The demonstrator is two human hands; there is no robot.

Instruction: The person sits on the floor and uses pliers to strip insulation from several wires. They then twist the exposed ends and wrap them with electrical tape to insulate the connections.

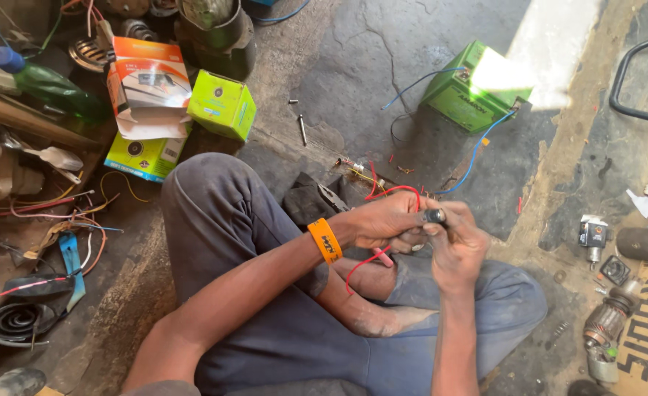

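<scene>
Both hands meet above the lap: the right hand (457,246) has its grip pinching a small dark cylindrical part (434,215), while the left hand (382,222) closes around a red wire (364,260). At eleven o'clock on the floor (353,73), three cardboard boxes cluster: a closed green box (222,104), an orange-and-white box (148,81) with flaps open, contents unseen, and another green box (142,156) beneath it.

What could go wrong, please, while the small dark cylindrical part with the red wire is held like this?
Both the left hand and the right hand pinch the small dark cylindrical part at the fingertips, so it might slip. The thin red wire loops loosely over the lap and could snag. Small screws lying on the grey concrete floor are easily lost.
</scene>
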